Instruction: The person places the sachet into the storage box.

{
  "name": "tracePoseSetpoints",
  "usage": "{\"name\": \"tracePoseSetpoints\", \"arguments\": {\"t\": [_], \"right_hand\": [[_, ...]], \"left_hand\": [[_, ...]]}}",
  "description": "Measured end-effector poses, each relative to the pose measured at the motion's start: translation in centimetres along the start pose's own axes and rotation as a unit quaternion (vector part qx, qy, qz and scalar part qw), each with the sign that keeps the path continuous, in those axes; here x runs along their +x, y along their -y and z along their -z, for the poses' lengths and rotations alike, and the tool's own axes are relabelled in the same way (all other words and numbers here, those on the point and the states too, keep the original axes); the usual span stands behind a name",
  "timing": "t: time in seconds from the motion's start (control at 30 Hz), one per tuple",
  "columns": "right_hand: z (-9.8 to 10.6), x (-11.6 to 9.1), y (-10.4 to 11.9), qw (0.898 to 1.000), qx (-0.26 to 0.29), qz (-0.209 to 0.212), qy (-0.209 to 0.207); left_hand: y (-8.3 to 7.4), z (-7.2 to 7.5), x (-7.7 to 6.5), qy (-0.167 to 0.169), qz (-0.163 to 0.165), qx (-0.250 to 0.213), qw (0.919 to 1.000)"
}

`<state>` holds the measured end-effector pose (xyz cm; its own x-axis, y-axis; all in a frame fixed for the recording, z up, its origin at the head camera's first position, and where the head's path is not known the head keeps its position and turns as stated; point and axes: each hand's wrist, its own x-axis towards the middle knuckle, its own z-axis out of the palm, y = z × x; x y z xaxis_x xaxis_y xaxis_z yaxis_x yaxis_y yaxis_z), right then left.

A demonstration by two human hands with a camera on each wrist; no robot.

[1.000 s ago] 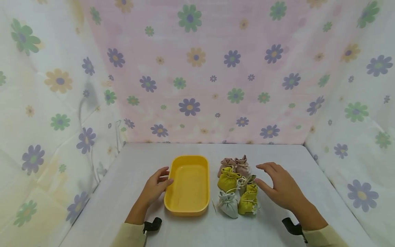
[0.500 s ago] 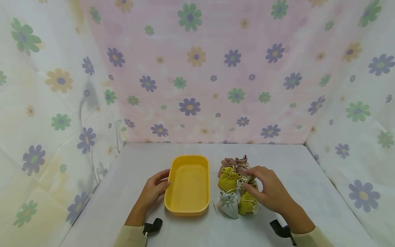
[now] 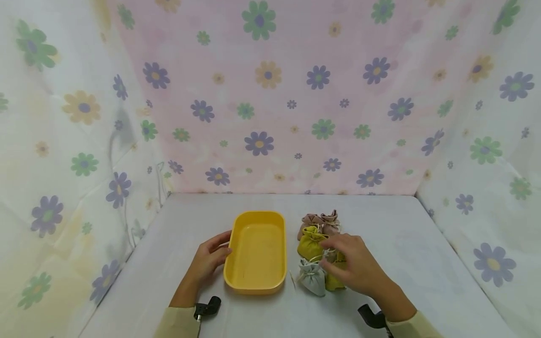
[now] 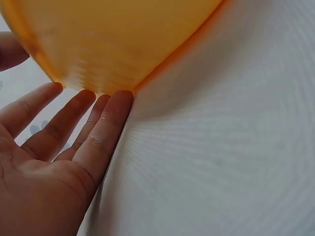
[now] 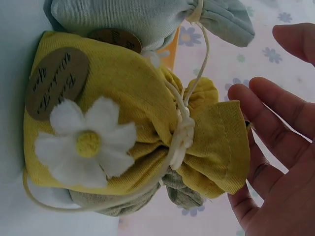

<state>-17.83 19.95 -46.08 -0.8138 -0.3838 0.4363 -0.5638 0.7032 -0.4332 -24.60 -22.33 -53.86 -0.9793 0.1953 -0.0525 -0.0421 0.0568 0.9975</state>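
My left hand [image 3: 207, 260] lies along the left side of a yellow plastic tray [image 3: 255, 287]. In the left wrist view its nearly straight fingers [image 4: 101, 137] touch the tray's wall with their tips. My right hand [image 3: 352, 263] reaches over a cluster of small drawstring pouches, thumb and fingers spread apart and holding nothing. Under it in the head view, partly hidden, is a yellow-green pouch [image 5: 147, 123] with a white fabric flower and a brown round tag. Beside that one stands a pale blue-grey pouch [image 3: 313, 277]; an olive-grey pouch [image 5: 184, 189] shows behind.
Behind them are another yellow-green pouch [image 3: 310, 243] and two dusty-pink pouches [image 3: 331, 220]. All stand on a white-covered table [image 3: 190, 211], right of the tray. Flower-print curtains [image 3: 287, 94] enclose the back and both sides.
My right hand has moved left, from beside the pouches to over the front yellow-green one. The left hand has shifted only slightly at the tray; the pouches stay in place.
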Motion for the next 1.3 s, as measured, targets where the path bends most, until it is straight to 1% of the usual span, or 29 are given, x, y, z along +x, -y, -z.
{"name": "tracePoseSetpoints", "arguments": {"t": [0.17, 0.3, 0.43, 0.57, 0.67, 0.83, 0.97, 1.17, 1.3], "right_hand": [[-0.7, 0.0, 0.1, 1.0, -0.009, 0.006, 0.008], [-1.1, 0.1, 0.1, 1.0, -0.011, 0.004, 0.027], [-1.2, 0.1, 0.1, 0.999, -0.026, -0.003, 0.044], [-1.4, 0.2, 0.0, 0.998, -0.043, -0.003, 0.051], [-1.4, 0.3, -0.1, 0.998, -0.043, 0.0, 0.053], [-1.5, 0.4, -0.1, 0.998, -0.032, -0.003, 0.047], [-1.5, 0.5, -0.1, 0.999, -0.02, -0.005, 0.037], [-1.7, 0.5, 0.0, 1.0, -0.001, -0.008, 0.017], [-1.7, 0.5, 0.2, 1.0, 0.014, -0.013, 0.008]], "left_hand": [[0.0, -0.1, 0.0, -0.01, 0.012, 0.007, 0.9999], [0.0, -0.1, -0.2, -0.017, 0.016, 0.001, 0.9997], [0.2, -0.1, -0.4, -0.015, 0.016, -0.001, 0.9998], [0.1, -0.1, -0.3, -0.013, 0.016, -0.009, 0.9997], [0.0, -0.1, -0.2, -0.009, 0.011, -0.009, 0.9999], [0.1, -0.2, 0.1, -0.004, 0.008, -0.005, 0.9999], [0.2, -0.1, 0.2, -0.01, 0.015, -0.01, 0.9998], [-0.1, -0.2, 0.2, -0.009, 0.01, -0.011, 0.9999], [0.0, -0.1, 0.1, -0.012, 0.018, -0.008, 0.9997]]}}
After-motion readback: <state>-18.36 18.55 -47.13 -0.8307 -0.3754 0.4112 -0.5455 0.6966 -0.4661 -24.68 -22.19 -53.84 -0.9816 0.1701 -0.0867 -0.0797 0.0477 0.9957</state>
